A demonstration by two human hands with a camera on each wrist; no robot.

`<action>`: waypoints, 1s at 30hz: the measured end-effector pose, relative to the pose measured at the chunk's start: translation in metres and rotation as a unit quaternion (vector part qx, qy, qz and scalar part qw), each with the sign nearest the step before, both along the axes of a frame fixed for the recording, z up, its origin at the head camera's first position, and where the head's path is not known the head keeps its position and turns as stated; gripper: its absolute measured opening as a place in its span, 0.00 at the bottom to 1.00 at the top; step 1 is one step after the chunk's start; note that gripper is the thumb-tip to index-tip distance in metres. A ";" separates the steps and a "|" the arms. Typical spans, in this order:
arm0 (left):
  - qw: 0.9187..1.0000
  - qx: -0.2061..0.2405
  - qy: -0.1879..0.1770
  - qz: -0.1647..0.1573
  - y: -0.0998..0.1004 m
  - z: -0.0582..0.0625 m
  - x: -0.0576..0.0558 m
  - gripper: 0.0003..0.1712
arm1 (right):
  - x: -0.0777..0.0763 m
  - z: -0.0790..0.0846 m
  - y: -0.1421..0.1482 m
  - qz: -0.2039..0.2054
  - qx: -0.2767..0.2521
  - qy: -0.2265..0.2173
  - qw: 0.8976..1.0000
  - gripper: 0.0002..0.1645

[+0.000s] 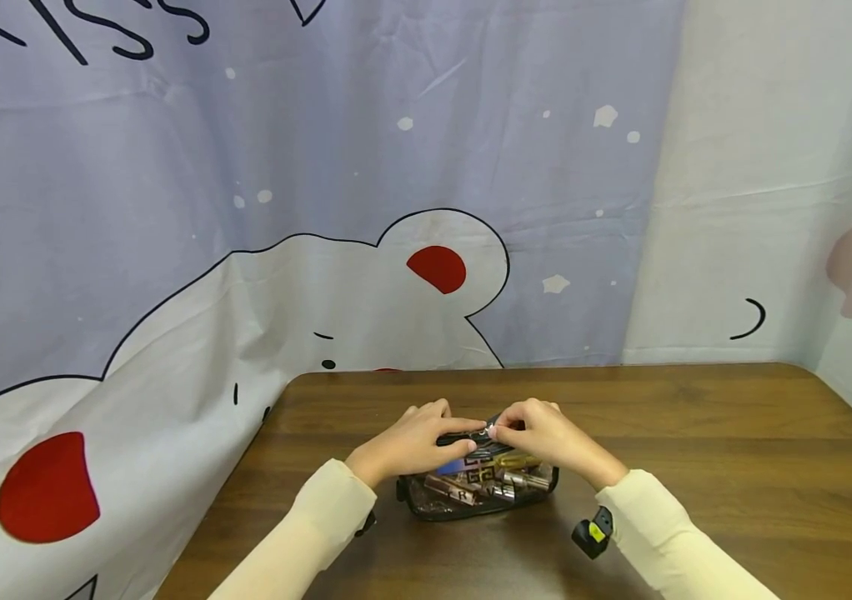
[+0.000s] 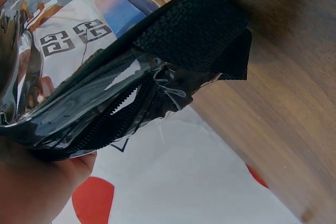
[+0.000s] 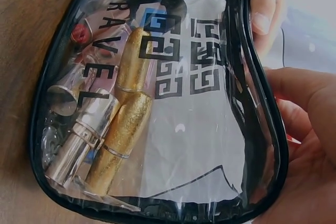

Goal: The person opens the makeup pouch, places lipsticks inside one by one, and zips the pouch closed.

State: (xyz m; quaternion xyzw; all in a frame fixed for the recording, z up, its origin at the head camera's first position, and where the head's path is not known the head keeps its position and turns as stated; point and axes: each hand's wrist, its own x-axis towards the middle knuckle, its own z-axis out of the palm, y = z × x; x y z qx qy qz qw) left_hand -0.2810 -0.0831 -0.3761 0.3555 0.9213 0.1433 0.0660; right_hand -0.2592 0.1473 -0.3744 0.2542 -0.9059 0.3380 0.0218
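Note:
A clear cosmetic bag [image 3: 199, 140] with black trim and "TRAVEL" lettering stands tilted on the table. Gold tubes [image 3: 116, 142] and a silver lipstick tube [image 3: 84, 135] show through its wall. My left hand [image 1: 413, 443] grips the bag's top edge, its thumb on the near side and index finger stretched along the top. Opposite it, my right hand [image 1: 546, 432] pinches the top edge at the zipper, fingertips close to the left ones. Black zipper teeth [image 2: 123, 98] run along the top in the left wrist view, with a gap between the rows.
The bag rests on a brown wooden table [image 1: 696, 467]. A cloth [image 1: 546, 200] with printed bears hangs behind the table and down its left side. A black wrist camera [image 1: 593, 533] sits below the right sleeve.

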 end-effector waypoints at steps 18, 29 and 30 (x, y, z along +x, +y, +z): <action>1.000 0.006 -0.007 -0.002 0.001 0.002 0.001 0.24 | 0.001 0.004 0.014 0.008 -0.036 -0.030 0.999 0.10; 1.000 0.002 0.019 -0.014 0.003 0.009 0.000 0.22 | 0.001 -0.002 0.026 -0.012 -0.052 0.043 0.998 0.06; 1.000 0.004 0.020 -0.014 0.004 0.010 0.000 0.22 | 0.002 -0.002 0.027 -0.015 -0.053 0.050 0.997 0.06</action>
